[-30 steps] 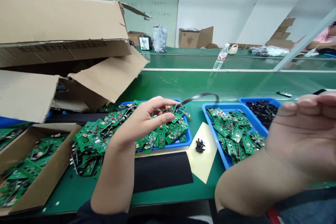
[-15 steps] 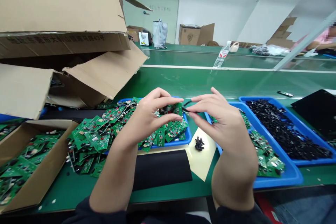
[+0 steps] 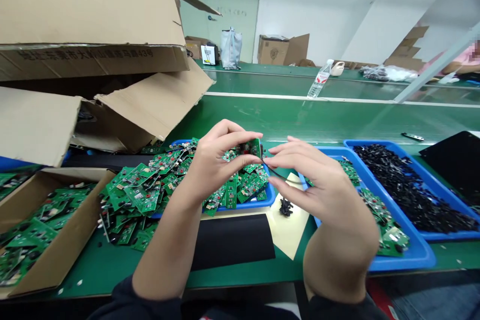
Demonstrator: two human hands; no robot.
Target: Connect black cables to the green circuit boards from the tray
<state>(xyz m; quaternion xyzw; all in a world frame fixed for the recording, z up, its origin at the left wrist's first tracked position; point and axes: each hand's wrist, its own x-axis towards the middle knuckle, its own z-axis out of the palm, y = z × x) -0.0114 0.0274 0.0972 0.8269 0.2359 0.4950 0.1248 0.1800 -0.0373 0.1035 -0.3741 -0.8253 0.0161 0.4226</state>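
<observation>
Pinching the board [image 3: 255, 147], your left hand [image 3: 215, 156] probably leaves its right edge free for your right hand [image 3: 314, 172]; can't tell if that's gripping the strip [image 3: 292, 181].

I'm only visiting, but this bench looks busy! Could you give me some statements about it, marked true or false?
1. The left hand holds a green circuit board. True.
2. The right hand wears a glove. False: the right hand is bare.
3. A small heap of black pieces lies on yellowish paper. True.
4. The rightmost blue tray is full of green boards. False: that tray holds many small black parts.
5. The bottle stands between the hands. False: the bottle is farther back than both hands.
</observation>
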